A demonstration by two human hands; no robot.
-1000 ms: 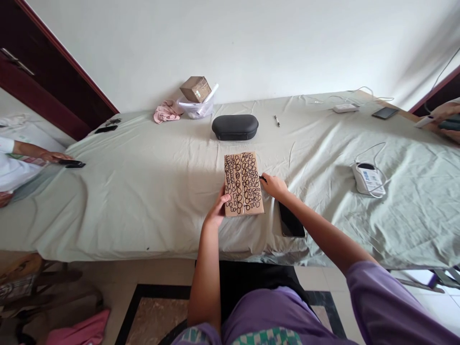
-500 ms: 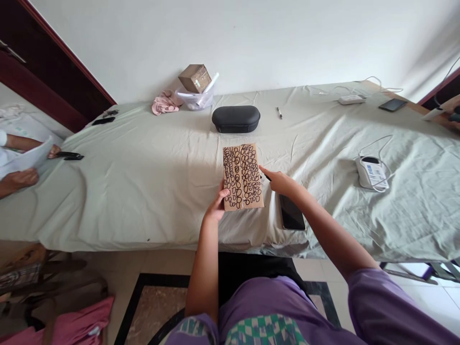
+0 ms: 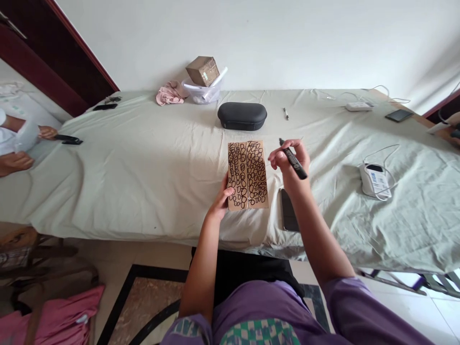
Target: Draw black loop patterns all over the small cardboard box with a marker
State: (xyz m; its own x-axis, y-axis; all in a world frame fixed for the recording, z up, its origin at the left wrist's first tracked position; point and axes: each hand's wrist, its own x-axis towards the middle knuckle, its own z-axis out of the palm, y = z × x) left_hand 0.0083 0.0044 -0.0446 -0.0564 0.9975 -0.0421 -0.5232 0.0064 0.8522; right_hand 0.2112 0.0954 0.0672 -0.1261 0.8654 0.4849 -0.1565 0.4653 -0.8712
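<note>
A cardboard box (image 3: 247, 177), its upward face covered in black hand-drawn loops, is gripped along its left side by my left hand (image 3: 220, 202); the thumb rests on the drawn face and the other fingers are hidden. To the right of the box, apart from it, my right hand (image 3: 293, 165) holds a black marker (image 3: 296, 164). The marker lies across the fingers, one dark end pointing up and left. Below my right wrist, a dark phone (image 3: 289, 213) lies on the cloth, partly covered by the forearm.
On the cloth-covered table (image 3: 143, 182) stand a black case (image 3: 242, 116), a pen (image 3: 285, 113) and a plastic basket (image 3: 203, 93) bearing a small carton (image 3: 203, 71). A white device (image 3: 375, 181) with a cable lies right. Another person's hands (image 3: 17, 162) are at the far left.
My right hand has turned over and lifted away from the box's right edge, bringing the marker into clear view. My left hand keeps its hold. The camera view has shifted slightly.
</note>
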